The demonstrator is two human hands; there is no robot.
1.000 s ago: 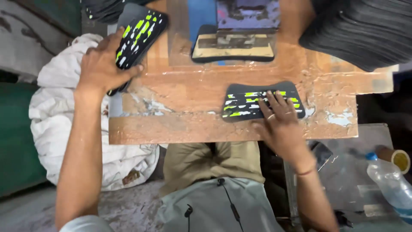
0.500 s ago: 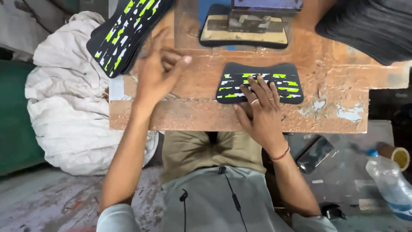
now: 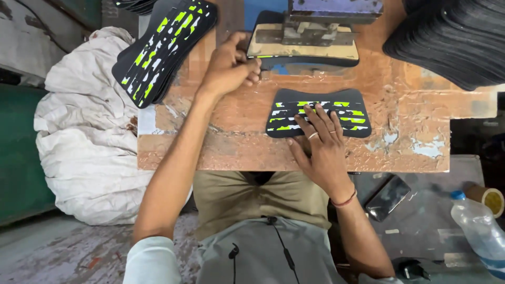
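At six o'clock of the worn desk (image 3: 221,152), a black pad with yellow-green marks (image 3: 319,112) is pressed flat by the open right hand (image 3: 320,147), probably against sliding. The left hand (image 3: 229,67), loosely closed and empty, is kept at eleven o'clock beside the press block (image 3: 305,39).

Left hand (image 3: 229,66) released printed piece onto stack (image 3: 165,47) at worktop's left corner, since crossed to press plate's (image 3: 302,50) near-left edge, fingers curled. Right hand (image 3: 321,147) unmoved on black, green-marked piece (image 3: 318,111); that piece not shifted.
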